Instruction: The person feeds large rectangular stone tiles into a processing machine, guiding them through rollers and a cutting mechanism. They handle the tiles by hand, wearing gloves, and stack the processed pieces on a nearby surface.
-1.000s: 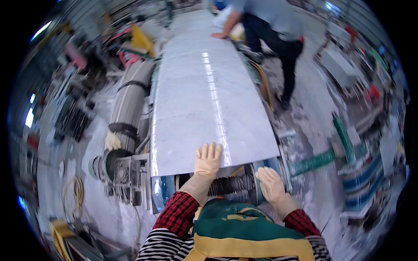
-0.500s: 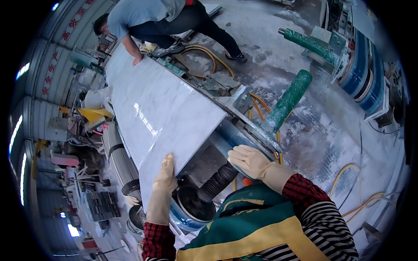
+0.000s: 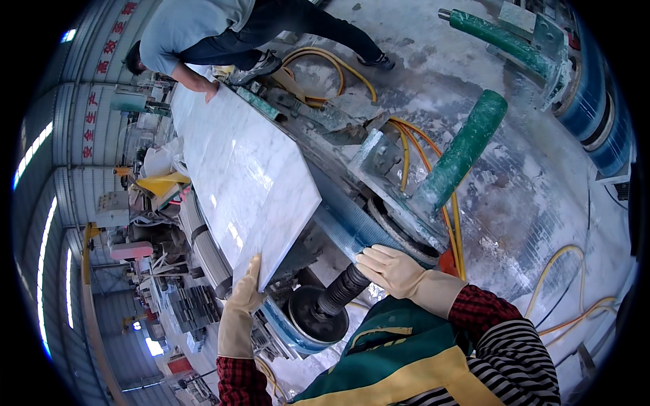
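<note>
A long white marble slab with grey veins stretches away from me, its near edge tilted so the thickness shows. My left hand, in a cream rubber glove, holds its near left corner; some of the fingers are hidden by the slab. My right hand, gloved alike, lies with fingers stretched out at the near end of a blue roller, holding nothing. Between my hands a black ribbed sleeve runs into a round black hub with a blue rim.
At the slab's far end a co-worker bends down, one hand on the slab. A green cylindrical bar juts out on the right above orange and yellow hoses. Another blue roller stands at far right. Clutter and a yellow sheet lie left.
The slab has shifted left and tilted, baring more of the blue roller and its near edge. My left hand has moved with the corner. My right hand stays about the same; the view has turned slightly.
</note>
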A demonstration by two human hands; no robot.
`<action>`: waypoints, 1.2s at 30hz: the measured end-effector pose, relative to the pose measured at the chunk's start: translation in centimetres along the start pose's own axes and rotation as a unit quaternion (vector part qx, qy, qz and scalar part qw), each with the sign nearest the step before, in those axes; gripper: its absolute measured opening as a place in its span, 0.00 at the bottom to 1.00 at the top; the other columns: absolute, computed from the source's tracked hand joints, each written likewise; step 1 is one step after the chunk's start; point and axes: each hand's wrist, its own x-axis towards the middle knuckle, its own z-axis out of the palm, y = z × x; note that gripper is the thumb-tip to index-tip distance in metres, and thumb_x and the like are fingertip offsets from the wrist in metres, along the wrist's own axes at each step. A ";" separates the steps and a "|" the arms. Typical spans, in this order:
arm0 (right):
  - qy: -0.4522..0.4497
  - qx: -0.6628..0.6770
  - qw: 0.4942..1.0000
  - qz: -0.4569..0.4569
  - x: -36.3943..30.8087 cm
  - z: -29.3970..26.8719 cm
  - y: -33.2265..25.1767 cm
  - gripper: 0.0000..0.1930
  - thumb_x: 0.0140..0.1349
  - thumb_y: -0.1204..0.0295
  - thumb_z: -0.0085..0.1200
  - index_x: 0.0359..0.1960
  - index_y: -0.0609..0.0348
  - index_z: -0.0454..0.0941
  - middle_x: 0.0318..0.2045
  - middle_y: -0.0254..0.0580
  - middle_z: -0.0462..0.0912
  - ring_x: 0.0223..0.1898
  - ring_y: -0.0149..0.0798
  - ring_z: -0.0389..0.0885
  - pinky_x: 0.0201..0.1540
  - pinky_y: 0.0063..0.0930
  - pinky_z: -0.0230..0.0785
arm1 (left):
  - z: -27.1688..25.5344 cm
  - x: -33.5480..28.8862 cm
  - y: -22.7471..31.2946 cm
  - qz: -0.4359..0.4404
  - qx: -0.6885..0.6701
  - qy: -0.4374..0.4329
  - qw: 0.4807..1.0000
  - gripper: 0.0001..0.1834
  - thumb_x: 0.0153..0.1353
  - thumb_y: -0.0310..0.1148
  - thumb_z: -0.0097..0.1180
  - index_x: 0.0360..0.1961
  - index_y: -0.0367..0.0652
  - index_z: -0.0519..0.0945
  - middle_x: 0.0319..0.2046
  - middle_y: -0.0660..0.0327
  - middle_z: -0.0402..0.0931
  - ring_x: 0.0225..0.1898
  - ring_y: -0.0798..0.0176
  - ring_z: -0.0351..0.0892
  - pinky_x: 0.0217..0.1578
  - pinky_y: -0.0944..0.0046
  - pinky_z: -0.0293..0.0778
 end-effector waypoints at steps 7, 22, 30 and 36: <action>0.008 0.045 0.999 0.018 0.1 -0.7 0.2 0.21 0.61 0.70 0.52 0.54 0.69 0.80 0.55 0.53 0.79 0.58 0.53 0.77 0.66 0.45 0.69 | 1.2 0.4 -1.2 -0.004 0.056 0.020 0.998 0.63 0.47 0.23 0.77 0.81 0.44 0.51 0.72 0.41 0.66 0.74 0.46 0.65 0.74 0.60 0.61; -0.306 0.323 0.828 0.341 18.5 8.8 -12.0 0.37 0.76 0.41 0.45 0.67 0.63 0.75 0.59 0.62 0.83 0.61 0.50 0.82 0.63 0.39 0.71 | 4.7 1.0 -2.1 0.013 -0.372 0.076 0.925 0.35 0.68 0.34 0.57 0.75 0.39 0.65 0.68 0.43 0.73 0.69 0.43 0.73 0.69 0.55 0.68; 0.058 0.503 0.689 0.519 17.1 13.0 -12.9 0.29 0.76 0.61 0.58 0.64 0.78 0.68 0.58 0.64 0.81 0.57 0.59 0.85 0.60 0.45 0.80 | 11.4 -12.0 0.7 0.128 -0.053 0.553 0.821 0.22 0.53 0.26 0.64 0.52 0.37 0.81 0.48 0.53 0.83 0.49 0.53 0.85 0.55 0.51 0.78; 0.104 0.403 0.767 0.488 18.8 12.3 -12.3 0.25 0.76 0.61 0.57 0.54 0.79 0.71 0.47 0.68 0.86 0.44 0.59 0.90 0.49 0.46 0.86 | 24.5 -14.6 -7.4 0.104 -0.214 0.562 0.792 0.19 0.48 0.27 0.64 0.44 0.37 0.80 0.44 0.53 0.81 0.45 0.51 0.82 0.49 0.56 0.75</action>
